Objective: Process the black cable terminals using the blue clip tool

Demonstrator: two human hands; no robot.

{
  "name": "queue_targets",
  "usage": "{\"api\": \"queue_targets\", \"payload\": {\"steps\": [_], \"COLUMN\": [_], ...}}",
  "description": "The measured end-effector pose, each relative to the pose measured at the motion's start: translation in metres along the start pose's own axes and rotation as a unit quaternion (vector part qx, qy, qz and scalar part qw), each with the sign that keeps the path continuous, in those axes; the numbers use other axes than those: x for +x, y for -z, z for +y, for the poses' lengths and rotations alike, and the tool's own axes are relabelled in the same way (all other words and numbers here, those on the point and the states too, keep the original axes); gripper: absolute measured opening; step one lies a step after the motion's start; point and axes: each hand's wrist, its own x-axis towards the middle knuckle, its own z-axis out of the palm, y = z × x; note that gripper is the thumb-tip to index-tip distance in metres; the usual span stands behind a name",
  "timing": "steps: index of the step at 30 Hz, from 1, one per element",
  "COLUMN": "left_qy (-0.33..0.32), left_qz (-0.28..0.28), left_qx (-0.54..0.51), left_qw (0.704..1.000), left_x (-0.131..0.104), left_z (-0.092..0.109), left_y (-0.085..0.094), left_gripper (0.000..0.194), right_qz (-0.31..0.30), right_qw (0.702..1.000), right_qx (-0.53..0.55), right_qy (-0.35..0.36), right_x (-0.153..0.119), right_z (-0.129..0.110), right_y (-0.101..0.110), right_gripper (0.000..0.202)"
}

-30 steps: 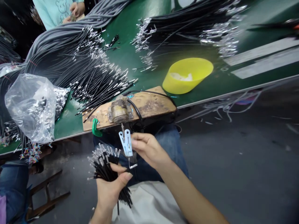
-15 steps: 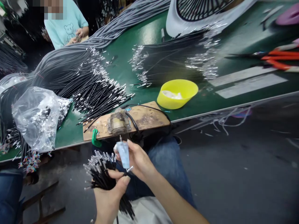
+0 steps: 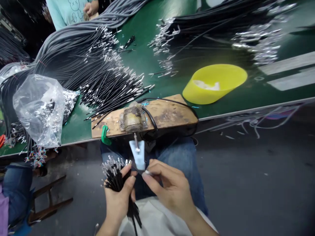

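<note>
My left hand [image 3: 119, 193] is wrapped round a bundle of short black cables [image 3: 114, 178] with bare silvery ends pointing up; their other ends hang below the fist. Close by, on the right, the fingertips of my right hand [image 3: 169, 185] pinch the pale end of a thin dark cable [image 3: 147, 172], which seems to run toward the left thumb. Just above both hands, a light blue clip-like piece [image 3: 138, 155] sits on the metal shaft of a small motor [image 3: 133, 119]. Neither hand touches this piece.
The motor is fixed to a wooden board [image 3: 169, 113] with a green clamp [image 3: 105, 136] at the table edge. Around it lie black cable piles [image 3: 115, 85], a clear plastic bag [image 3: 39, 111] and a yellow cup [image 3: 214, 85]. A person [image 3: 71, 14] works behind the table.
My right hand has left the blue piece and moved right and down, now pinching a pale cable end. My left hand keeps the bundle. The view has shifted closer to the table.
</note>
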Motion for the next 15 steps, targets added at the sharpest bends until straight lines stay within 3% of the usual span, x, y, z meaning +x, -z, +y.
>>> {"api": "queue_targets", "payload": {"steps": [2,4,7,9,15], "left_qy": [0.011,0.015,0.008,-0.002,0.026], "left_qz": [-0.029,-0.054,-0.058,-0.042,-0.033], "left_qx": [-0.011,-0.019,-0.03,-0.036,-0.071], "left_qw": [0.999,0.998,0.998,0.998,0.997], "left_x": [0.002,0.002,0.0,0.0,0.002], "left_z": [-0.002,-0.003,-0.003,-0.003,-0.012], "left_y": [0.001,0.001,0.003,0.006,0.009], "left_gripper": [0.037,0.032,0.029,0.026,0.031], "right_qz": [0.006,-0.038,-0.098,-0.106,0.005], "right_qw": [0.995,0.986,0.985,0.991,0.999], "right_qx": [-0.079,-0.128,-0.113,-0.067,0.003], "right_qy": [0.064,0.097,0.086,0.054,0.044], "right_x": [0.001,0.004,0.008,0.007,-0.006], "right_z": [-0.005,-0.006,-0.003,0.0,0.007], "right_y": [-0.005,-0.009,-0.012,-0.012,-0.021], "right_gripper": [0.013,0.005,0.008,0.016,0.017]}}
